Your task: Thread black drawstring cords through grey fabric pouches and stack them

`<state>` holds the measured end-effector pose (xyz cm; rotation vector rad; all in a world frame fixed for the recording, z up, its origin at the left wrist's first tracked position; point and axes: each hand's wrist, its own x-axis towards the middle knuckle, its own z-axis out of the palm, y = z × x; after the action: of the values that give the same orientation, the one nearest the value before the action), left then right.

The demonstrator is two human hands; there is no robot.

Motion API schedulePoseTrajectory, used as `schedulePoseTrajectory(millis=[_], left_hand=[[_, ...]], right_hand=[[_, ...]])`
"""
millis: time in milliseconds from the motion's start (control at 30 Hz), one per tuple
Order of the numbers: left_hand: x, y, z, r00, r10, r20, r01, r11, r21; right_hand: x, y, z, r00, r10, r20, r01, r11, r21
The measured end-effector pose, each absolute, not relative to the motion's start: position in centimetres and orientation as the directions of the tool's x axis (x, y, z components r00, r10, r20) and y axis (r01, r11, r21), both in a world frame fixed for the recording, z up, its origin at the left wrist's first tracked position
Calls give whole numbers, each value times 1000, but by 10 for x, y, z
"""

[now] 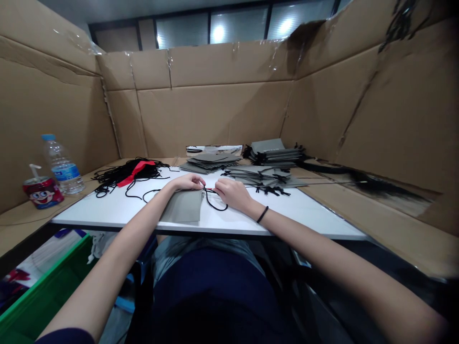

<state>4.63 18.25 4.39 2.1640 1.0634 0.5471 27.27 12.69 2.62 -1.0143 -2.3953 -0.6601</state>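
While both hands meet above the white desk [107, 216], the left hand [186, 182] and right hand [233, 193] pinch a thin black cord [215, 206] tightly between their fingers [202, 182], its loop lying just right of a grey fabric pouch [182, 206]. Beyond that pouch lie a tangle of black cords [122, 176] with a red strip [135, 173], and stacked grey pouches [274, 153].

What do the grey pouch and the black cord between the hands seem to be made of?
The grey pouch looks like matte fabric: it lies flat, without shine. The black cord looks soft, textile or rubbery: it bends in loose loops.
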Motion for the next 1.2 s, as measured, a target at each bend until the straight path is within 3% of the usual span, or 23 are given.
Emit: schedulePoseTrajectory(millis=[467,700,900,1200], left_hand=[[47,180,46,598,797,85,483,-443,755],[43,173,53,519,844,136,525,-440,729],[43,166,59,517,856,22,485,-314,816],[49,167,53,565,825,-5,319,-214,923]], right_hand=[[274,130,23,-645,448,619,725,615,310],[275,131,22,-626,398,670,730,600,326],[277,135,20,-669,303,679,679,620,392],[277,134,19,-694,255,673,634,660,404]])
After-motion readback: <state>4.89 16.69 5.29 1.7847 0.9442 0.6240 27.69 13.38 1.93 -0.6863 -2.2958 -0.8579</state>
